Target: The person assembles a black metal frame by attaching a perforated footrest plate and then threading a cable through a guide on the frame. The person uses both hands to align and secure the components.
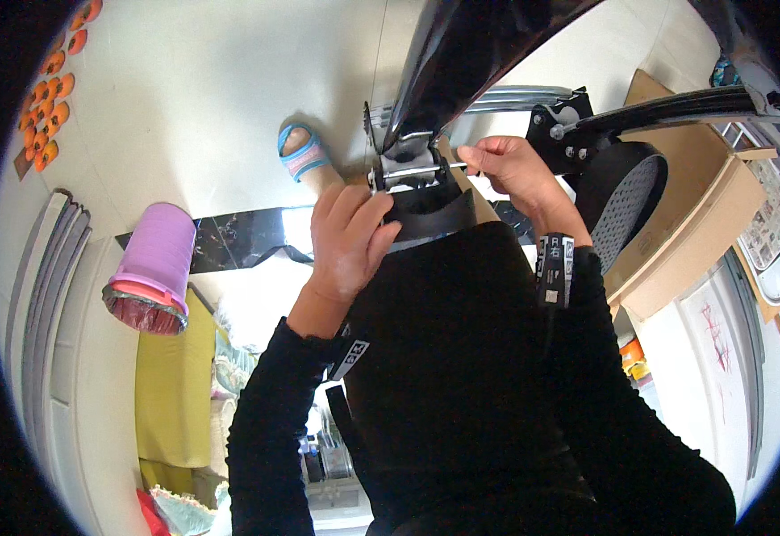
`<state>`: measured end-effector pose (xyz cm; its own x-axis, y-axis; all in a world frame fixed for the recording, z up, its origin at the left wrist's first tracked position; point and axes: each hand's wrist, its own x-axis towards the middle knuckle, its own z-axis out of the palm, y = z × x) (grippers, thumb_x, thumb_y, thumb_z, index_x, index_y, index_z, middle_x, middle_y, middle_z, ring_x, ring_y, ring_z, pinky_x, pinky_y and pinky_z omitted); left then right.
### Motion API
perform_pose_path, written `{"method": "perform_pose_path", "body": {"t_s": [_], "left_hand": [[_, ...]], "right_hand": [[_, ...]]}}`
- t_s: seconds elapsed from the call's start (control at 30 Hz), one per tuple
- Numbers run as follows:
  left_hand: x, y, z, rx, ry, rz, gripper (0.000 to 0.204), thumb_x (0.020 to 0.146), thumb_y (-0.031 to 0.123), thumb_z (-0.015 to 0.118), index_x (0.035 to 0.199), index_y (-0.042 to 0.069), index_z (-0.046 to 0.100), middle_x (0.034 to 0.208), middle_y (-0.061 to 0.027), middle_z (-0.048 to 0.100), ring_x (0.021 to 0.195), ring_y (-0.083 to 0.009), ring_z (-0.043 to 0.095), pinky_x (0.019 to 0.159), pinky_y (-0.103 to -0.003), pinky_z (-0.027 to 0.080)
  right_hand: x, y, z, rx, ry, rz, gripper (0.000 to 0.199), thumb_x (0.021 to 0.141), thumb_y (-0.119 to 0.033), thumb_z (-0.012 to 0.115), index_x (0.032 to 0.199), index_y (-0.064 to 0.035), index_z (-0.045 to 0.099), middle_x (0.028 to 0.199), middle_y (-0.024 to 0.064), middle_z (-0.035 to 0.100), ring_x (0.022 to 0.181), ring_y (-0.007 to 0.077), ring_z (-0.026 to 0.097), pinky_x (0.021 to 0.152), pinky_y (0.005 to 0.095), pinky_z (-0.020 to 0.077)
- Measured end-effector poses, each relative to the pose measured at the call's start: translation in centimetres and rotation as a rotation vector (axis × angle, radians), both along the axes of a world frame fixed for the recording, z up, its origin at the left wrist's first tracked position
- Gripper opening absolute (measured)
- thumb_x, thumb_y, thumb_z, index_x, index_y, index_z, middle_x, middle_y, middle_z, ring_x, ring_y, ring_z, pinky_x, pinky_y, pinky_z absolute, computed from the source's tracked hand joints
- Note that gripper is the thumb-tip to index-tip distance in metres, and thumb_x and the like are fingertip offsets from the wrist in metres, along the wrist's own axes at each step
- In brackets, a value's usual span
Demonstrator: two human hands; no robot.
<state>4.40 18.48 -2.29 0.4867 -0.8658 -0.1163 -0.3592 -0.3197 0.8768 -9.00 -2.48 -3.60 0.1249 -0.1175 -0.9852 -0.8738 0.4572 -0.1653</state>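
We see a large black frame (461, 62), glossy and curved, sweeping down from the top of the view to a metal fitting at its lower end, just above our chest. A second black bar (675, 109) runs off to the right from a bracket, above a round black perforated disc (626, 201) and a sheet of cardboard (693, 241). At the foot of the frame sits the fitting itself: a small silver clamp (405, 170) with a thin metal rod (425, 170) running through it from side to side.

Our left hand (347, 241) comes up from the lower left, palm turned away, fingers curled over a dark piece just below the clamp; it looks like a firm wrap, though the thumb is hidden. Our right hand (519, 174) reaches in from the right with the wrist bent, fingertips pressed together on the right end of the rod. So the rod lies between the two hands, pinched at one end only, with the clamp just above the left knuckles.

Farther off on the pale floor we see a purple bucket (156, 268) on its side, a foot in a blue sandal (303, 152), and orange fruits (50, 107) near the left rim.
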Motion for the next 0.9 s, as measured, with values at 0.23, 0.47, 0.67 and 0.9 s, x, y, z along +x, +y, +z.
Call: {"method": "perform_pose_path", "body": {"t_s": [0.23,0.47,0.67,0.9], "left_hand": [[-0.4,0.6,-0.5,-0.037,0.044,0.112,0.023,0.084,0.026,0.056,0.088,0.004,0.060,0.078,-0.0108,0.052,0.070,-0.0282,0.050,0.062,-0.037,0.042],[2.9,-3.1,-4.1,0.411,0.704,0.493,0.040,0.096,0.034,0.040,0.072,0.004,0.052,0.060,-0.0006,0.042,0.055,-0.0088,0.038,0.050,-0.026,0.032],[2.6,-2.7,-7.2,0.562,0.862,0.348,0.042,0.094,0.038,0.039,0.069,0.007,0.052,0.055,0.0012,0.037,0.050,-0.0077,0.033,0.046,-0.025,0.026],[4.1,-3.6,-8.7,0.916,1.514,0.469,0.009,0.085,0.009,0.046,0.077,0.011,0.047,0.050,0.0020,0.033,0.037,-0.0099,0.027,0.037,-0.025,0.018]], "right_hand": [[0.0,0.1,-0.2,-0.006,0.004,-0.011,0.026,0.080,-0.030,0.070,0.072,-0.0060,0.063,0.053,-0.0036,0.048,0.041,0.0037,0.029,0.039,0.0190,0.0209],[0.1,0.2,-0.4,-0.012,-0.001,0.016,0.028,0.080,-0.031,0.069,0.071,-0.0053,0.063,0.056,-0.0025,0.051,0.041,0.0040,0.031,0.039,0.0190,0.0232],[-0.1,0.1,-0.6,0.010,0.013,0.002,0.027,0.081,-0.030,0.069,0.072,-0.0051,0.062,0.055,-0.0033,0.050,0.040,0.0030,0.029,0.039,0.0184,0.0208],[-0.1,0.2,-0.6,0.024,0.005,-0.032,0.030,0.080,-0.032,0.070,0.072,-0.0046,0.062,0.052,-0.0044,0.047,0.039,0.0026,0.028,0.038,0.0183,0.0197]]}}
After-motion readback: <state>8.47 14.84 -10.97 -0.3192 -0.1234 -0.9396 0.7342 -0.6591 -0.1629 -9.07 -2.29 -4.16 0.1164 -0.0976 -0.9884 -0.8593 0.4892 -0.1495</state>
